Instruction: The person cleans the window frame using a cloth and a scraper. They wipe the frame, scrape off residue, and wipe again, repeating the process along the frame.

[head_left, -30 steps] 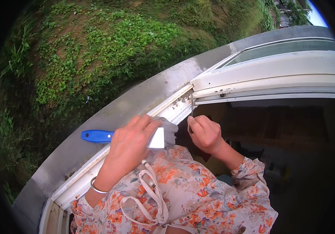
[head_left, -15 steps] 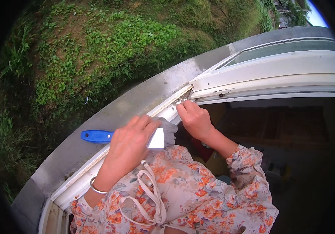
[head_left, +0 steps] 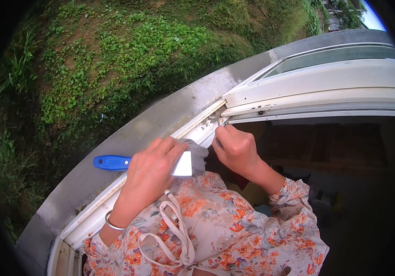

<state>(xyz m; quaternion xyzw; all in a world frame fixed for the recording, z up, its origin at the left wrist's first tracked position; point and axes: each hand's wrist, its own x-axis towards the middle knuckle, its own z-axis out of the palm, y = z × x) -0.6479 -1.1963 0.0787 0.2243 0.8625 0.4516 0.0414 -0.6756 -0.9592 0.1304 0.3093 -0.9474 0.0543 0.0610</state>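
My left hand [head_left: 151, 163] is closed over a putty knife with a blue handle [head_left: 111, 162]. Its bright, squared blade shows on the other side of my fingers. A bunched grey cloth or glove [head_left: 199, 152] sits beneath that same hand, against the white window track [head_left: 205, 130]. My right hand [head_left: 238, 148] is closed in a pinch at the track's far end. From its fingertips a thin, narrow grey tool [head_left: 218, 120] points up into the track; its kind cannot be made out. Dark dirt crumbs [head_left: 215, 119] lie in the track there, by the corner of the sliding sash.
A white sliding window sash [head_left: 317, 85] with glass stands to the far right. Outside the track runs a grey concrete ledge [head_left: 160, 115], dropping off to green plants [head_left: 128, 55]. Below the window on the right is a dark interior [head_left: 335, 152].
My right hand has drawn back slightly toward me and to the right, and the thin grey tool now shows above its fingers. My left hand has barely moved.
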